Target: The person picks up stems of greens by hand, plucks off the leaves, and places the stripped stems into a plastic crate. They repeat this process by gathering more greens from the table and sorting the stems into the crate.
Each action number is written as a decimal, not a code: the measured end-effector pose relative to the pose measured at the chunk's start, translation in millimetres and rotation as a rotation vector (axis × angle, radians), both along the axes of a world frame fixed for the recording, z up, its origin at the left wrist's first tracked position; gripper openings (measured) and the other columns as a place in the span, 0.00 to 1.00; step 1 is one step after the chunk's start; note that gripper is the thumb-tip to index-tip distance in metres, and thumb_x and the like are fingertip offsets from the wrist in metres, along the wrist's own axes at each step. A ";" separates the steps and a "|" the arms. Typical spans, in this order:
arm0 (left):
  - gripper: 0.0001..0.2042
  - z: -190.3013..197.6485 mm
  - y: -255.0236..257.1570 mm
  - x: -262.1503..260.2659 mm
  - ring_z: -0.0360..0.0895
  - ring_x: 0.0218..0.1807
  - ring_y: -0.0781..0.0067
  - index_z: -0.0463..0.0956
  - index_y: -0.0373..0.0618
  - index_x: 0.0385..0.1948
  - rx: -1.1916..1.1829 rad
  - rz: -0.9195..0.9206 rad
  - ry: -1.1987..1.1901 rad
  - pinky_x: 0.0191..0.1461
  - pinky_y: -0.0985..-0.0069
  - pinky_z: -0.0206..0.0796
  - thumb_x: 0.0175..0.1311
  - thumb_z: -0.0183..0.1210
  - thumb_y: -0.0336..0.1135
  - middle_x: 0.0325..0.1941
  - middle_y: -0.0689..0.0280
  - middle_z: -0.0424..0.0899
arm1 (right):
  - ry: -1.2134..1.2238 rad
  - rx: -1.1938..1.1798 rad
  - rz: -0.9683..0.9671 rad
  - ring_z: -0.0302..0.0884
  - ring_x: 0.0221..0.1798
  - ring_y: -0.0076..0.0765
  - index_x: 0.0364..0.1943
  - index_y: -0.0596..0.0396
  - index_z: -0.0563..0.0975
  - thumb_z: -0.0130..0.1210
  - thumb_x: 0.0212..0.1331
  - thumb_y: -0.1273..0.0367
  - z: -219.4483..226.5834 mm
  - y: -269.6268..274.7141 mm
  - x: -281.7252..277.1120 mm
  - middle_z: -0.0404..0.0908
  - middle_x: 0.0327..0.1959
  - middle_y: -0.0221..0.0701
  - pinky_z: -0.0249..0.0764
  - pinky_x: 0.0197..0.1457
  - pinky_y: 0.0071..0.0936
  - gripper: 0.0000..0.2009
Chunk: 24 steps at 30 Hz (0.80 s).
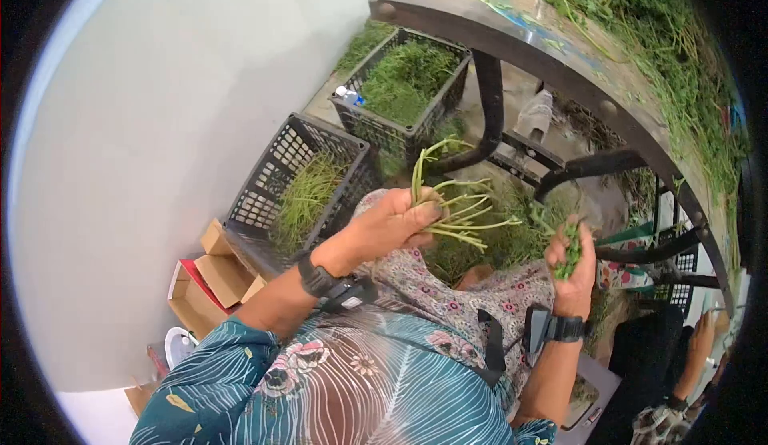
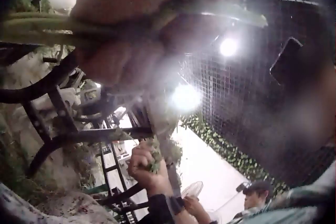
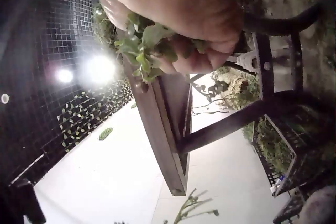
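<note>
In the head view the left hand [image 1: 394, 222] grips a bunch of long green stems [image 1: 468, 214] that fan out past its fingers. To its right, the right hand [image 1: 573, 262] has its fingers curled round a small clump of leafy greens [image 1: 569, 253]. The left wrist view shows the left hand [image 2: 142, 29] close up around the stems [image 2: 42, 27]. Leaves [image 3: 147, 48] poke out from under the curled fingers of the right hand [image 3: 178, 19] in the right wrist view. The two hands are apart, above the lap.
A black crate [image 1: 258, 174] holds stems; another crate [image 1: 452, 97] behind it holds leafy greens. A table edge [image 1: 560, 65] with heaped greens [image 1: 680, 45] curves along the right above dark metal legs [image 1: 490, 101]. Cardboard boxes [image 1: 198, 297] stand at left. Another person's arm [image 1: 698, 353] shows at right.
</note>
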<state>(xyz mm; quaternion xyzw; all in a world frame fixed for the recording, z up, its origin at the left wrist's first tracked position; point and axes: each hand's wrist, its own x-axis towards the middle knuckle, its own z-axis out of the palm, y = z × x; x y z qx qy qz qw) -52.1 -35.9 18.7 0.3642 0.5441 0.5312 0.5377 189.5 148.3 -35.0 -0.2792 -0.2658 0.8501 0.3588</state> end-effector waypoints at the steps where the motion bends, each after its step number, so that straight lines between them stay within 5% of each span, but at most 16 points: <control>1: 0.12 -2.7 0.5 -3.7 0.56 0.18 0.90 0.69 0.44 0.33 0.014 0.001 -0.029 0.20 0.89 0.49 0.67 0.44 0.44 0.19 0.78 0.63 | -0.074 0.036 0.006 0.60 0.18 0.21 0.37 0.50 0.71 0.48 0.60 0.61 -0.8 -6.6 -4.3 0.67 0.21 0.25 0.58 0.18 0.20 0.10; 7: 0.12 -5.6 -1.9 -8.5 0.56 0.18 0.87 0.70 0.43 0.36 0.108 0.016 -0.070 0.20 0.87 0.48 0.66 0.47 0.43 0.18 0.76 0.64 | -0.087 0.175 0.156 0.65 0.17 0.24 0.26 0.50 0.66 0.50 0.58 0.56 6.4 -27.3 -25.3 0.70 0.21 0.30 0.61 0.18 0.21 0.14; 11: 0.12 -8.3 -2.5 -9.6 0.58 0.19 0.87 0.70 0.43 0.36 0.156 0.023 -0.001 0.22 0.86 0.50 0.65 0.47 0.43 0.19 0.75 0.65 | -0.169 0.320 0.229 0.66 0.17 0.24 0.27 0.53 0.69 0.51 0.57 0.56 12.9 -32.6 -28.8 0.72 0.21 0.30 0.63 0.19 0.21 0.14; 16: 0.11 -2.5 -1.5 -6.0 0.58 0.20 0.87 0.70 0.43 0.37 0.182 0.037 0.016 0.23 0.87 0.51 0.65 0.46 0.41 0.19 0.76 0.66 | -0.450 0.607 0.380 0.71 0.29 0.19 0.35 0.58 0.75 0.50 0.56 0.67 36.6 -50.7 -36.7 0.76 0.25 0.27 0.66 0.34 0.17 0.09; 19: 0.10 -10.9 -0.8 -5.0 0.61 0.20 0.83 0.71 0.43 0.36 0.145 -0.022 0.119 0.25 0.83 0.55 0.64 0.47 0.39 0.19 0.73 0.67 | -0.434 0.641 0.366 0.70 0.30 0.19 0.36 0.59 0.75 0.48 0.55 0.69 62.3 -61.4 -44.7 0.75 0.24 0.26 0.65 0.36 0.16 0.09; 24: 0.08 -10.7 -4.1 3.0 0.71 0.24 0.64 0.71 0.41 0.36 0.139 -0.092 0.703 0.29 0.71 0.61 0.61 0.48 0.34 0.21 0.60 0.72 | -0.405 0.559 0.164 0.67 0.26 0.18 0.38 0.61 0.75 0.48 0.55 0.68 92.0 -62.9 -44.4 0.74 0.23 0.26 0.63 0.31 0.16 0.11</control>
